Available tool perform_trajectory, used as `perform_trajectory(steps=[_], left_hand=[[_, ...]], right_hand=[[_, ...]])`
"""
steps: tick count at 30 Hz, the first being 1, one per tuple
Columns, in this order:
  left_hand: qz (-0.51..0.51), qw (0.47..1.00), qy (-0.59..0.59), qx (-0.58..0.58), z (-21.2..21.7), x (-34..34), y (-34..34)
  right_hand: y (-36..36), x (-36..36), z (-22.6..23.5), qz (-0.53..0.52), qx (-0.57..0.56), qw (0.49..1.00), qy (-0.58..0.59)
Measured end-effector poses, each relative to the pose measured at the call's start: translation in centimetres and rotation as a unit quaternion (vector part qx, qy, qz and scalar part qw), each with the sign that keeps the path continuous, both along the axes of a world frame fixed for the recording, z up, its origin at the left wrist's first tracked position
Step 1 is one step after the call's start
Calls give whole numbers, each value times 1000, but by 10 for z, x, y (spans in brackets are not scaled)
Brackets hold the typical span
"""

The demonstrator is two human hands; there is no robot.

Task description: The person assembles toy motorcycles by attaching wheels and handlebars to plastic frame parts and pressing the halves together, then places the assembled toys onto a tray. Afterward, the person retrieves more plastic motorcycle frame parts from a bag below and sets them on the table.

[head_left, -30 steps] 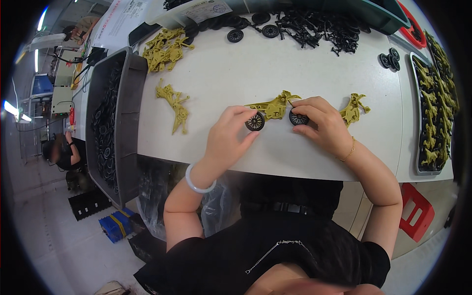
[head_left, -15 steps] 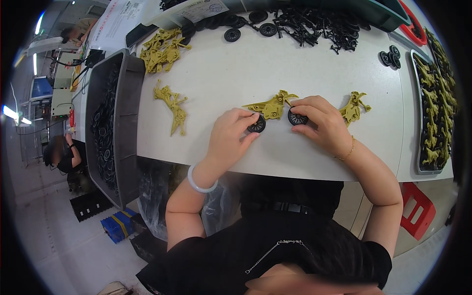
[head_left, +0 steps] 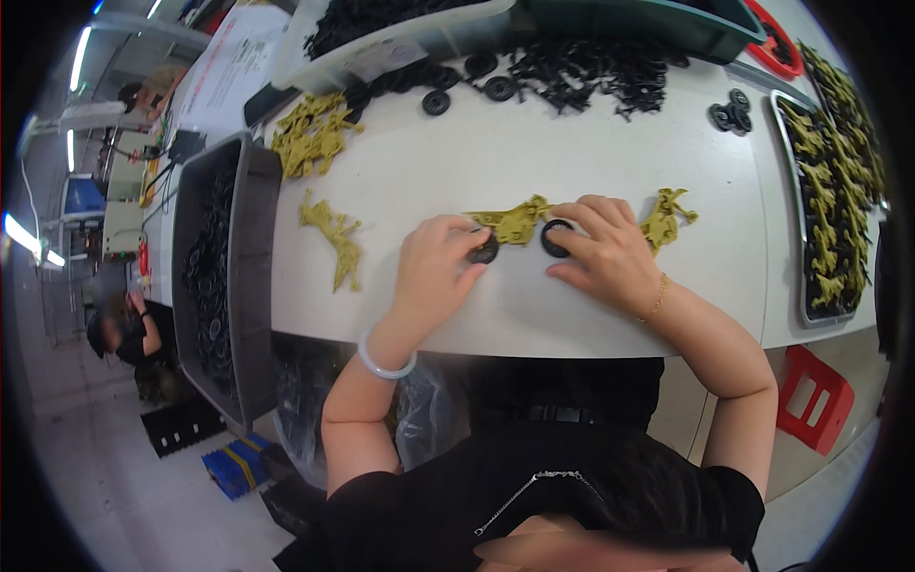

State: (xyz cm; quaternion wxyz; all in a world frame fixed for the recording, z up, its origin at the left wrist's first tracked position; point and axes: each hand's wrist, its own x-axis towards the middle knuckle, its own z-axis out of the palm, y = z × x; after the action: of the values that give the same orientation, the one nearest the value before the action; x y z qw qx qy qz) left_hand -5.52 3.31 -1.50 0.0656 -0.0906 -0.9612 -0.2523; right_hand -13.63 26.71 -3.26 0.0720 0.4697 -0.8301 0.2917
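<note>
Middle body lay between two wheels, two more bodies wheel-less

In the head view, the yellow-green middle body lay on the counter at the centre of the frame. The left hand had its fingers clamped on the black left wheel, below the body's left end. The right hand had its fingers over the right wheel, by the other end; whether they gripped or only pressed could not be told, nor whether either wheel was attached. Judging by the layout, the left body and right body, without wheels, remained undone, as did the upper-left pile. The tray at far right held rows of bodies among black parts, apparently finished.
</note>
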Motion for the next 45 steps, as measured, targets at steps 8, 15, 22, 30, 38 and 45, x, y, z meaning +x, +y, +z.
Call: perform_trajectory(steps=[8,15,22,30,38,45], left_hand=[[82,994,-41,59,13,-95,-68],[76,979,168,-86,-45,-153,-78],[116,989,95,-7,-13,-134,-57],[-91,988,87,90,22,-71,67],[-198,971,12,133,3,-46,132],[-202,978,43,20,-13,-49,136]], right_hand=[[100,-122,17,-350,-65,934,33],[160,-124,-30,-329,116,926,144],[165,-70,-5,-286,-24,949,-130],[141,-34,-4,-123,-30,985,-114],[137,-30,-11,-136,-54,978,-152],[138,-30,-17,-123,-62,985,-104]])
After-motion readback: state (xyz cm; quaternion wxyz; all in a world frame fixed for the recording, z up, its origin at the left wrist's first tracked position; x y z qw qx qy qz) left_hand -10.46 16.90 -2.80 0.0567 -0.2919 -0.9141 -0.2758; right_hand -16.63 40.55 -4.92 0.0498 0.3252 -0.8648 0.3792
